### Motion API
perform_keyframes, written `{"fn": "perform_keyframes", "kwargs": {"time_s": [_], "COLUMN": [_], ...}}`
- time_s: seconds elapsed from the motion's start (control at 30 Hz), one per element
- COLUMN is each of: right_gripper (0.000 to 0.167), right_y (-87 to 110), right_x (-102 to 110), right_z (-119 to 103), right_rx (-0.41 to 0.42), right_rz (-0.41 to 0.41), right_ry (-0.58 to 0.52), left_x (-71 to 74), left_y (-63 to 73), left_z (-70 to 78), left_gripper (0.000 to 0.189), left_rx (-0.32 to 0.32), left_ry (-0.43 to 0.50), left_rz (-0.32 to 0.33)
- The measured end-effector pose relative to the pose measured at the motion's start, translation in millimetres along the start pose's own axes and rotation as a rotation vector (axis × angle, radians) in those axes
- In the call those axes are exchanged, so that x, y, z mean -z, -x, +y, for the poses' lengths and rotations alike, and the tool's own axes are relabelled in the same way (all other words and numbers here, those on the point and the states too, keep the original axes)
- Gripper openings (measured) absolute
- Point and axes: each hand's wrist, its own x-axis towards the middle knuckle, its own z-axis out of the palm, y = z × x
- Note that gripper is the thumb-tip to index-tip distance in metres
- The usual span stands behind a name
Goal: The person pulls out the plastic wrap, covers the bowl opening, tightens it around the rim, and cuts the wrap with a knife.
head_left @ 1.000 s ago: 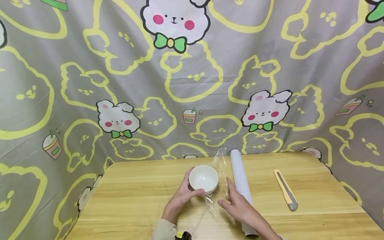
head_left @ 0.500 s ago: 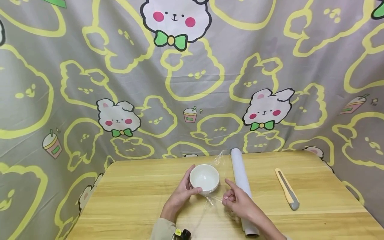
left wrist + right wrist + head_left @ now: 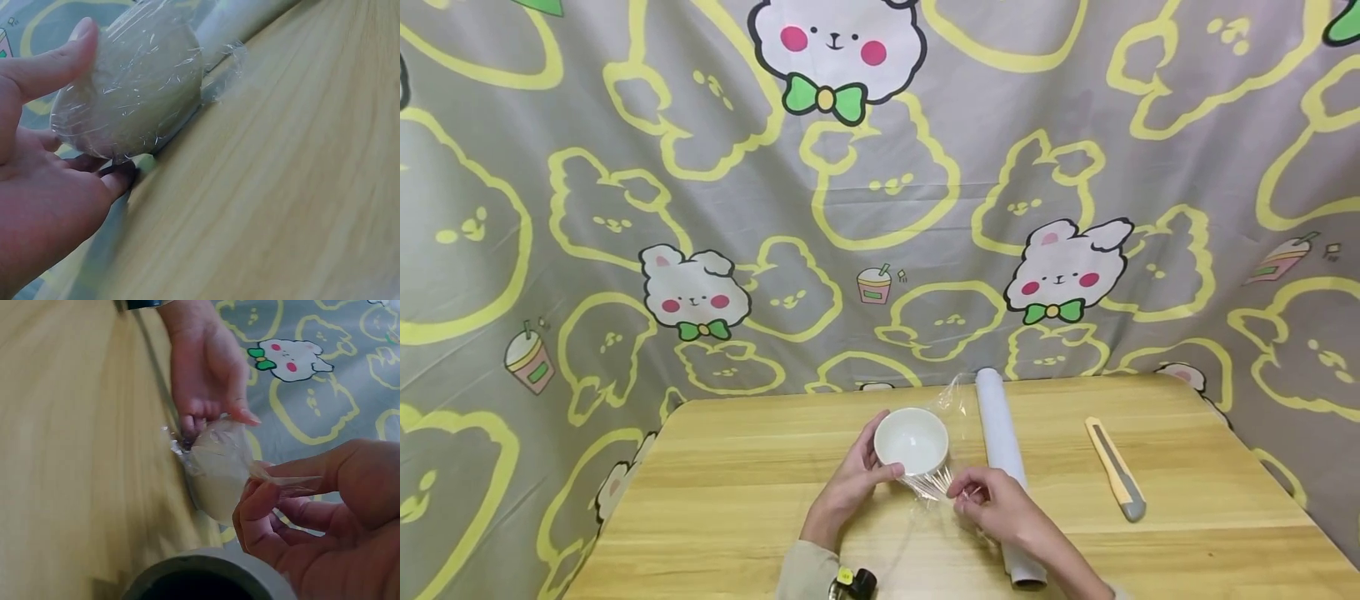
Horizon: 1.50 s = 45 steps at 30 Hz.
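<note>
My left hand [image 3: 848, 492] holds a small white bowl [image 3: 912, 442] by its left side, thumb at the near rim and fingers around the outside. Clear cling film [image 3: 929, 485] stretches from the bowl's near side to my right hand [image 3: 996, 507], which pinches a gathered piece of it. In the left wrist view, creased film covers the outer wall of the bowl [image 3: 134, 94]. A loose flap of film [image 3: 226, 72] sticks out beyond it. From the right wrist, the twisted end of the film [image 3: 281, 480] shows between thumb and fingers.
A long white roll [image 3: 1000, 437] with a hollow core lies just right of the bowl, partly under my right forearm. Farther right is a yellow and grey utility knife [image 3: 1116, 471]. A patterned grey curtain [image 3: 805, 200] hangs behind the wooden table [image 3: 737, 467].
My right hand, open beside the film a second ago, has closed its fingertips on it and moved toward the bowl's near rim. The film there is now pulled taut; the left hand keeps its hold.
</note>
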Motion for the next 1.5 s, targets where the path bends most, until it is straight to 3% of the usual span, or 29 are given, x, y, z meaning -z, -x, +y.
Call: {"fn": "perform_keyframes", "kwargs": {"time_s": [0.17, 0.4, 0.5, 0.63, 0.73, 0.87, 1.1, 1.2, 1.3, 1.4, 1.5], "right_gripper": [0.009, 0.009, 0.009, 0.011, 0.012, 0.014, 0.009, 0.02, 0.043, 0.063, 0.068], "right_y": [0.0, 0.6, 1.8, 3.1, 4.3, 6.0, 9.1, 10.5, 6.4, -5.2, -19.3], "right_x": [-6, -8, -8, -8, -5, 5, 23, 25, 24, 19, 13], "right_z": [3, 3, 3, 2, 0, -3, -7, -7, -7, -9, -9], "right_rx": [0.022, 0.019, 0.022, 0.027, 0.036, 0.058, 0.069, -0.004, -0.101, -0.179, -0.222], "right_rz": [0.02, 0.008, 0.0, -0.015, -0.039, -0.078, -0.075, -0.011, 0.06, 0.1, 0.122], "right_ry": [0.148, 0.191, 0.199, 0.202, 0.205, 0.193, 0.154, 0.136, 0.099, -0.003, -0.15], "left_x": [-1.3, -6.3, -14.5, -28.9, -35.7, -36.5, -35.2, -35.3, -34.8, -33.5, -31.9], "left_y": [0.4, 1.3, 0.7, 2.7, 3.8, 3.2, 2.5, 2.5, 2.1, 1.5, 0.9], "left_z": [1.4, 5.4, 8.6, 10.8, 9.3, 6.3, 5.0, 3.4, 1.1, -0.2, 0.4], "left_gripper": [0.1, 0.106, 0.119, 0.133, 0.132, 0.128, 0.124, 0.123, 0.124, 0.124, 0.123], "left_rx": [-0.001, 0.009, -0.024, -0.073, -0.082, -0.072, -0.083, -0.09, -0.088, -0.096, -0.106], "left_ry": [0.0, -0.017, -0.132, -0.389, -0.459, -0.438, -0.389, -0.38, -0.376, -0.366, -0.362], "left_rz": [0.002, 0.017, 0.062, 0.132, 0.17, 0.203, 0.18, 0.172, 0.159, 0.153, 0.156]}}
